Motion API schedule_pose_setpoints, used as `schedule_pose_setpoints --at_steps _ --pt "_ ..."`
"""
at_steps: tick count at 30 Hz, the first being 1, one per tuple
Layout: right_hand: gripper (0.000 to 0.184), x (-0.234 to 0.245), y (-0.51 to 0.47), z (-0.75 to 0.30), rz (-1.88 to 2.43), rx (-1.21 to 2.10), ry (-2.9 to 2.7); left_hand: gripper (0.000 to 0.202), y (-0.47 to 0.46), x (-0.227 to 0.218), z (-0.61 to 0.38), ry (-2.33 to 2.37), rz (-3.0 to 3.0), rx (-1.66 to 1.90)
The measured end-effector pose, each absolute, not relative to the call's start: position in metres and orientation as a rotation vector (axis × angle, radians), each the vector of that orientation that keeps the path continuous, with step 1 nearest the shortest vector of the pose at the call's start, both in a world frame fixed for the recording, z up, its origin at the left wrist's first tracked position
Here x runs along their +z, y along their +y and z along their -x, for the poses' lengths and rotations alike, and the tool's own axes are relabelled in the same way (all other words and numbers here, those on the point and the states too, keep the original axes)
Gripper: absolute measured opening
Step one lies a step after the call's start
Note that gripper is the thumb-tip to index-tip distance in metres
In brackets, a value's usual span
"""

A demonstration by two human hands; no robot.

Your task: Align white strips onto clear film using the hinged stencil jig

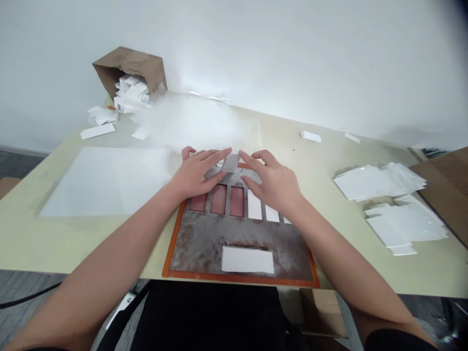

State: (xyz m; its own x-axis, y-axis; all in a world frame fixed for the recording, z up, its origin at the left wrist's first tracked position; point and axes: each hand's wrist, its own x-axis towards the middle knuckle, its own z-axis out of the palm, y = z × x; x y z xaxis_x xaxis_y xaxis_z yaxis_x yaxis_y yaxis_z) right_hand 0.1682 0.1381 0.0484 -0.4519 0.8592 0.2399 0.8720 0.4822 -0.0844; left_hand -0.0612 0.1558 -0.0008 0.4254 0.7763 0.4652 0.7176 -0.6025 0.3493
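Observation:
A grey metal plate (204,239) with an orange edge lies on the table in front of me. Rectangular recesses cross its middle; several show a reddish bottom (237,201), others hold white cards (254,204). Near the far edge, a small translucent white piece (230,163) lies between my hands. My left hand (199,170) is open, its index fingertip and thumb at the piece's left side. My right hand (274,178) is open too, fingers spread, index fingertip by the piece's upper right corner. Whether either grips it is unclear. A white strip (247,260) rests on the plate's near part.
A white sheet (106,183) covers the table's left. Behind it, a tipped cardboard box (155,68) spills white pieces (132,92). On the right are stacks of white cards (380,181) beside another cardboard box (448,183). A small white piece (310,136) lies near the wall.

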Motion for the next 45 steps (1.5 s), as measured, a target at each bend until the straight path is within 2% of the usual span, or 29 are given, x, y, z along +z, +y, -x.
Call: schedule_pose_setpoints --at_steps 4,8,14,20,24,45 --pt "0.049 0.040 0.135 -0.166 1.490 -0.209 -2.478 0.052 0.156 -0.001 0.061 1.323 -2.573 0.934" --pt "0.039 0.034 0.131 -0.165 1.464 -0.119 -2.375 0.051 0.156 -0.001 0.061 1.323 -2.578 0.934" --pt "0.028 0.041 0.134 -0.167 1.345 0.474 -2.087 0.050 0.156 -0.003 0.061 1.345 -2.566 0.935" --pt "0.032 0.040 0.140 -0.184 1.394 1.162 -1.813 0.050 0.157 -0.004 0.061 1.346 -2.574 0.932" --pt "0.028 0.030 0.140 -0.186 1.446 1.413 -1.759 0.050 0.157 -0.005 0.061 1.344 -2.576 0.949" --pt "0.016 0.020 0.140 -0.182 1.500 1.460 -1.690 0.052 0.158 -0.005 0.061 1.356 -2.569 0.945"
